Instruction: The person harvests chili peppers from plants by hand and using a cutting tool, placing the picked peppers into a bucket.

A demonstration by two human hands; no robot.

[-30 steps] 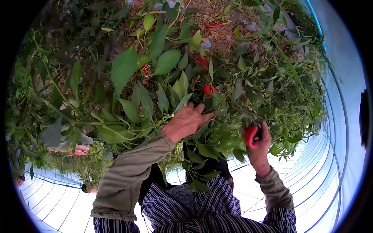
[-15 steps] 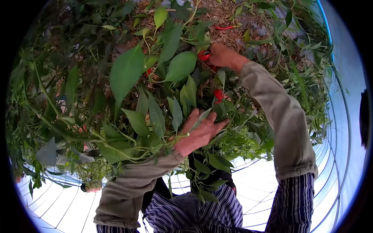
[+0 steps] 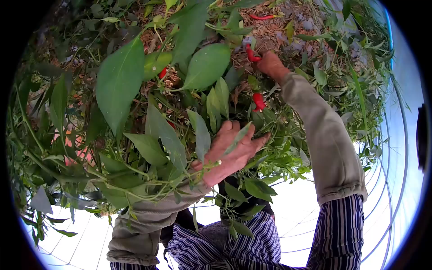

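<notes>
Above centre, my right hand (image 3: 272, 65) is closed, its fingers bent around a curved red chili pepper (image 3: 252, 54) that sticks out on its left side. My left hand (image 3: 234, 146) reaches in among the pepper plant's leaves (image 3: 166, 137), back upward. Its fingers are curled, the thumb stretches to the right, and the fingertips are hidden, so what they hold cannot be seen. Between both hands hangs another red chili (image 3: 258, 102). One narrow leaf (image 3: 238, 138) crosses over the left hand.
Broad leaves (image 3: 119, 81) rise close on the left, and red fruit (image 3: 162, 73) shows behind them. A thin red chili (image 3: 264, 17) lies over dry mulch (image 3: 270, 33) at the top. Green stems (image 3: 130, 193) cross my left sleeve. Blue-white sheeting (image 3: 405, 135) curves along the right.
My right hand has moved slightly right and down, and the red chili at its fingers shows more of its length. My left hand stays nearly in place; the leaves at left have shifted.
</notes>
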